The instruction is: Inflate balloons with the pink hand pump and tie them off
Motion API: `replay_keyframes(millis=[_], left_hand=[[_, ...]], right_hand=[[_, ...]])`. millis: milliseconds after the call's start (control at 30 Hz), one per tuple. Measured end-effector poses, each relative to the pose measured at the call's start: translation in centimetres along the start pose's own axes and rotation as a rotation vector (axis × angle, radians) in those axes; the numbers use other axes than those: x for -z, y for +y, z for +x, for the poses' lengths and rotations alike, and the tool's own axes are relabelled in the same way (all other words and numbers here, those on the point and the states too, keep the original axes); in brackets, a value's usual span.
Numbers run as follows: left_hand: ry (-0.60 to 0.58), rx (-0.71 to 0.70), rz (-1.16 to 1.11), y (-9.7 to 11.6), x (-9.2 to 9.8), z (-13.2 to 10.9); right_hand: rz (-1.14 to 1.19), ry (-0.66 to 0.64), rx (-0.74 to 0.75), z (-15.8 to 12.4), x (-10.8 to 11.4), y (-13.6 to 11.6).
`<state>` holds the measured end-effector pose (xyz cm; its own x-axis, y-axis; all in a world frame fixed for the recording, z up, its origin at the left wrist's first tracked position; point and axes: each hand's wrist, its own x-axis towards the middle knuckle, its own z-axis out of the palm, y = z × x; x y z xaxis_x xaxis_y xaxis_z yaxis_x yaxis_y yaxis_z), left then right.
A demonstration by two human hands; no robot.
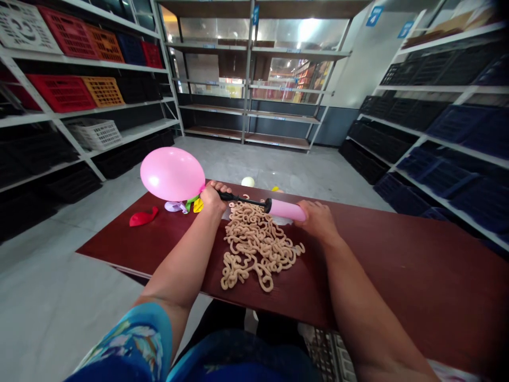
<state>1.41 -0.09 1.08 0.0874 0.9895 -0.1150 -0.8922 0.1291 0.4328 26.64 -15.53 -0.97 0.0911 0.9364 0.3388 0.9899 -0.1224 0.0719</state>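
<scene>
Wears on the left arm, nearest of all and below the grip, a blue, multicoloured patterned cloth sleeve [135, 339]. Leans over a smooth, dark reddish-brown rectangular table [397, 254], spreading under both hands and well out to their right. Has on it, just below and between the hands, a loose heap of tan, rope-like coils [254, 244]. Shows left of the grip a limp red balloon [143, 217].

Holds above the heap, between both hands, a hand pump [285, 209] with pink cylindrical barrel and thin black rod. Wraps the right hand [318, 218] closed around the barrel's right end. Closes the left hand [216, 196] on the pump's black end, at the neck of a shiny, inflated pink oval balloon [172, 174], bulging leftward. Cannot tell the exact join under those fingers. Shows just left of this grip limp lilac [175, 207], green and yellow balloons [198, 205].

Faces, far beyond the grip, grey metal shelving [248, 63].
</scene>
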Motion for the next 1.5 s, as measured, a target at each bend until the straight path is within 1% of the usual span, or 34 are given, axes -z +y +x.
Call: replay_keyframes(millis=[67, 167, 233, 400, 467, 533, 600, 700, 800, 900, 967, 1033, 1100, 1200, 1367, 1433, 1500], left_hand=[[0.010, -0.009, -0.016, 0.5, 0.5, 0.5], [-0.013, -0.008, -0.043, 0.2, 0.9, 0.4], [-0.046, 0.001, -0.050, -0.7, 0.9, -0.2], [-0.129, 0.058, -0.020, -3.4, 0.1, -2.3], [-0.141, 0.074, 0.008, -4.2, -0.2, -2.8], [-0.137, 0.079, 0.035, -4.5, -0.4, -2.9], [-0.130, 0.084, 0.042, -4.2, -0.6, -2.7], [-0.104, 0.059, 0.025, -2.7, -0.6, -1.7], [-0.064, 0.007, 0.012, -0.8, -0.2, -0.5], [-0.037, -0.018, -0.004, 0.8, 0.6, 0.5], [-0.019, -0.030, -0.023, 1.4, 1.0, 0.8], [-0.014, -0.030, -0.043, 1.4, 1.3, 0.9], [-0.030, -0.017, -0.059, 0.8, 1.2, 0.6], [-0.059, 0.023, -0.061, -0.7, 0.8, -0.3], [-0.115, 0.089, -0.038, -3.3, -0.2, -2.3], [-0.120, 0.103, -0.025, -3.7, -0.5, -2.7], [-0.116, 0.101, -0.006, -3.5, -0.7, -2.6]], right_hand=[[-0.009, 0.006, -0.047, -0.3, 0.0, 0.7], [-0.017, 0.019, -0.104, -0.5, 0.1, 0.8], [-0.011, 0.031, -0.105, -0.4, 0.1, 0.2], [-0.004, 0.053, -0.032, 0.1, 0.2, -2.5], [-0.009, 0.062, -0.002, 0.3, 0.3, -3.3], [-0.008, 0.073, 0.023, 0.3, 0.3, -3.8], [0.004, 0.082, 0.044, 0.3, 0.4, -3.9], [0.021, 0.076, 0.044, 0.3, 0.3, -3.3], [0.024, 0.046, 0.016, 0.1, 0.2, -1.8], [0.005, 0.045, -0.010, -0.1, 0.1, -0.2], [-0.012, 0.064, -0.027, -0.3, 0.0, 0.4], [-0.039, 0.091, -0.037, -0.4, -0.1, 0.4], [-0.067, 0.117, -0.027, -0.5, -0.2, -0.2], [-0.081, 0.144, 0.017, -0.4, -0.1, -1.8], [-0.060, 0.142, 0.079, 0.0, 0.0, -4.0], [-0.042, 0.137, 0.096, 0.1, 0.0, -4.3], [-0.018, 0.123, 0.100, 0.1, 0.0, -4.3]])
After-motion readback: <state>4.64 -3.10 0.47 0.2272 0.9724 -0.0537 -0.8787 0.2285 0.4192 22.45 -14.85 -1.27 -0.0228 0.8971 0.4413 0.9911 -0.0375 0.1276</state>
